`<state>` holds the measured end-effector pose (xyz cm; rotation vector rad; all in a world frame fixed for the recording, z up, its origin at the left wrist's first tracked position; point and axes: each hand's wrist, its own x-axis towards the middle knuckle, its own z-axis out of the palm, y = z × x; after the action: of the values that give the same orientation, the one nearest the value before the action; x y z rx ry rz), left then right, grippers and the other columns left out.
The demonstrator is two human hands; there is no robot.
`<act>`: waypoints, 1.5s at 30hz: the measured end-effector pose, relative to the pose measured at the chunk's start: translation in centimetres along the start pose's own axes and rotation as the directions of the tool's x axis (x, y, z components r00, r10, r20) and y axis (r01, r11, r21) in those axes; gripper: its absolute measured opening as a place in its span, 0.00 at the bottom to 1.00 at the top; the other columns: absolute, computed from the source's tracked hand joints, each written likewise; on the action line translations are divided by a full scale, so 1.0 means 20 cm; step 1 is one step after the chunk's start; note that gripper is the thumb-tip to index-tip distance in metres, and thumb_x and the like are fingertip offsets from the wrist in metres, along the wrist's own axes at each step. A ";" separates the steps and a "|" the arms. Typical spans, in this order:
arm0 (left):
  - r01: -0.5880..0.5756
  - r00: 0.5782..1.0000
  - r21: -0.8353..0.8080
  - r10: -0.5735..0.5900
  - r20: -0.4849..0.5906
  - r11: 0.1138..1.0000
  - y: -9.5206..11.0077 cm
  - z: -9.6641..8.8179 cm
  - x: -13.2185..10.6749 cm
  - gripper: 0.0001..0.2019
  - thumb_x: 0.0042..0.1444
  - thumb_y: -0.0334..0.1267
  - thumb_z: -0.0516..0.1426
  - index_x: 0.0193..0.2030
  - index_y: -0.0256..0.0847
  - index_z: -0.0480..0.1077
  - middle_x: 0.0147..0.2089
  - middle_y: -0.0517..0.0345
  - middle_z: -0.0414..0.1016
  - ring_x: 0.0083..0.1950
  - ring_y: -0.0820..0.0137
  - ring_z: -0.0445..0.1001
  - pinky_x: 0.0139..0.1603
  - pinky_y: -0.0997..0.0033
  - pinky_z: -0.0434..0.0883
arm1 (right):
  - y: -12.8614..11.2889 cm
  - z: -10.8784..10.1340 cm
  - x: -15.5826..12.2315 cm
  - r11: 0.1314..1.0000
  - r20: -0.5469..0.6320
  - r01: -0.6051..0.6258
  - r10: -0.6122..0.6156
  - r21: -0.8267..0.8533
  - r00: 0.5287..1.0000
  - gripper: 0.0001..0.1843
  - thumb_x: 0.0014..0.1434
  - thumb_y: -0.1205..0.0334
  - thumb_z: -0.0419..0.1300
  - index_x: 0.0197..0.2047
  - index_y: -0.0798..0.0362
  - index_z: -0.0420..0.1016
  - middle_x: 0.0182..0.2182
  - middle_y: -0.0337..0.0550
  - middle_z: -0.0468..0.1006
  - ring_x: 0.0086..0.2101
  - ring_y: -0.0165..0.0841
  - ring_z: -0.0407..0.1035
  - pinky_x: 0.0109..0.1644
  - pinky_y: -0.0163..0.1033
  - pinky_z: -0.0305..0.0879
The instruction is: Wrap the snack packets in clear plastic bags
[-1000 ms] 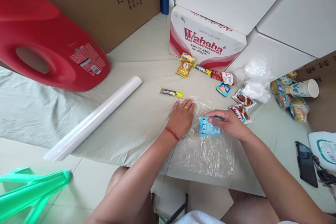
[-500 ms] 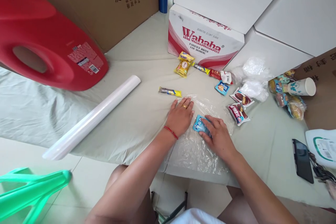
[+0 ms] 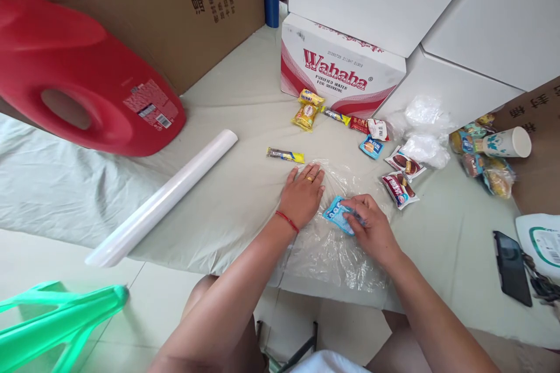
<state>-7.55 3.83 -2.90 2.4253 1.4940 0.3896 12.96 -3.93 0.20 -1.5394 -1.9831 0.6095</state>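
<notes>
My left hand (image 3: pixel 303 193) lies flat with its fingers out, pressing the left edge of a clear plastic sheet (image 3: pixel 336 256) spread on the cloth. On that sheet rests a small blue snack packet (image 3: pixel 336 213). The thumb and curled fingers of my right hand (image 3: pixel 371 222) pinch the packet's right side and cover part of it. Just beyond my left fingertips lies a yellow-and-dark stick-shaped snack packet (image 3: pixel 285 155). Two chocolate snack packets (image 3: pixel 399 189) are to the right of the sheet.
A roll of plastic film (image 3: pixel 166 198) and a red jug (image 3: pixel 87 87) stand left. Behind are a Wahaha carton (image 3: pixel 341 64) and yellow packets (image 3: pixel 305 116). Crumpled clear plastic (image 3: pixel 424 128), a paper cup (image 3: pixel 510 143) and a phone (image 3: pixel 513 268) lie right. A green stool (image 3: pixel 65 320) is below left.
My right hand's fingers have drawn together from lying over the blue packet to pinching its right side, and more of the packet shows. My left hand stays flat on the sheet.
</notes>
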 end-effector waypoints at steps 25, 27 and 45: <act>0.008 1.000 -0.012 -0.008 0.005 1.000 -0.01 0.00 0.01 0.23 0.72 0.36 0.45 0.70 0.41 0.66 0.77 0.49 0.61 0.78 0.59 0.58 0.77 0.42 0.54 | 0.60 -0.29 1.12 0.840 -0.378 -0.458 0.339 -0.292 0.862 0.25 0.57 0.53 0.66 0.52 0.62 0.74 0.49 0.67 0.76 0.55 0.55 0.67 0.62 0.66 0.57; 0.005 1.000 -0.026 -0.005 0.011 1.000 -0.01 0.00 0.01 0.23 0.72 0.36 0.46 0.70 0.41 0.66 0.77 0.49 0.61 0.78 0.59 0.58 0.77 0.42 0.54 | 0.62 -0.27 1.14 0.833 -0.377 -0.485 0.373 -0.266 0.848 0.23 0.55 0.53 0.67 0.50 0.58 0.75 0.46 0.62 0.78 0.52 0.55 0.71 0.60 0.67 0.61; 0.075 0.997 -0.050 -0.075 -0.002 0.996 -0.02 -0.02 0.00 0.22 0.69 0.34 0.50 0.67 0.39 0.69 0.76 0.45 0.62 0.79 0.57 0.55 0.78 0.44 0.54 | 0.09 -0.22 0.15 0.469 0.270 -0.491 0.462 0.734 0.845 0.23 0.57 0.47 0.73 0.52 0.45 0.77 0.46 0.41 0.83 0.43 0.40 0.82 0.41 0.40 0.82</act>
<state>-7.95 4.10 -2.65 2.3243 1.5527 0.4106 16.62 -0.44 2.85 -1.4423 -0.9555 1.5130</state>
